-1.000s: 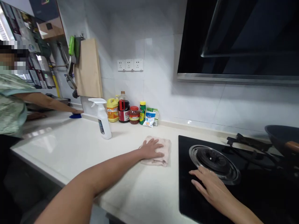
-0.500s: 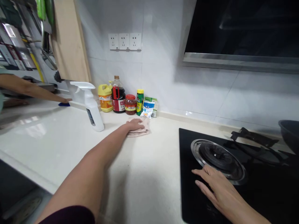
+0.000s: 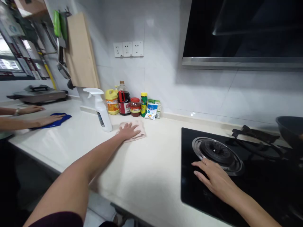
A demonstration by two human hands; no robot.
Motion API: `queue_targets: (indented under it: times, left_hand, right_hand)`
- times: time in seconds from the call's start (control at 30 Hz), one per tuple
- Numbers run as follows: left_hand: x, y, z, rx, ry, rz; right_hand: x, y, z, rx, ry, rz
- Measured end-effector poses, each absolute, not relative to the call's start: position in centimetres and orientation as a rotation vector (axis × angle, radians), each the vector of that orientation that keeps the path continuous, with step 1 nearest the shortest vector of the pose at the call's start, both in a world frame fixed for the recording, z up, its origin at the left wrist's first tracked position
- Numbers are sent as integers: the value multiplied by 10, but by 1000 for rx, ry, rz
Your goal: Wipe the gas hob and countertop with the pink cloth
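Observation:
My left hand (image 3: 129, 131) lies flat with spread fingers on a pale pink cloth (image 3: 140, 130), pressing it against the white countertop (image 3: 142, 160). A white spray bottle (image 3: 104, 115) stands upright just left of that hand. Behind the cloth, along the wall, are a yellow jug (image 3: 112, 102), a dark sauce bottle (image 3: 124, 102), a red-lidded jar (image 3: 135, 107), a green canister with a yellow cap (image 3: 144, 105) and a white-and-blue packet (image 3: 151, 111). Over the black glass stove (image 3: 189, 186), my right hand (image 3: 216, 176) is open and empty, near the front of the burner (image 3: 216, 154).
At the left, another person's hand (image 3: 50, 119) rests on a blue cloth (image 3: 62, 118). An electric pan with a lid (image 3: 40, 93) sits in the far left corner. A cutting board (image 3: 81, 53) hangs on the wall. A dark wok (image 3: 291, 130) stands at the right, below the range hood (image 3: 241, 63).
My left hand has slid the pink cloth left and nearer, away from the jars. The view has shifted left, showing more of the other person's arms and blue cloth. My right hand stays over the stove.

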State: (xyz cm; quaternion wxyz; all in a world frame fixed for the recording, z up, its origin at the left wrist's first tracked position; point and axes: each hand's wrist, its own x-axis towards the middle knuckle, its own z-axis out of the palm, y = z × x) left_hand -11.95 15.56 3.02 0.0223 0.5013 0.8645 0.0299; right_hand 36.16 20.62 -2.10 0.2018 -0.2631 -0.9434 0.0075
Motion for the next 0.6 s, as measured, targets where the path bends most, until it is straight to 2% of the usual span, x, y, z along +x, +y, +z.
queue_targets:
  times: [0.33, 0.6]
  left_hand:
    - [-18, 45, 27, 1887, 2383, 27]
    - [-46, -69, 27, 1864, 2440, -9]
  right_hand:
    - [360, 207, -20, -754, -2618, 88]
    - [359, 203, -19, -772, -2618, 42]
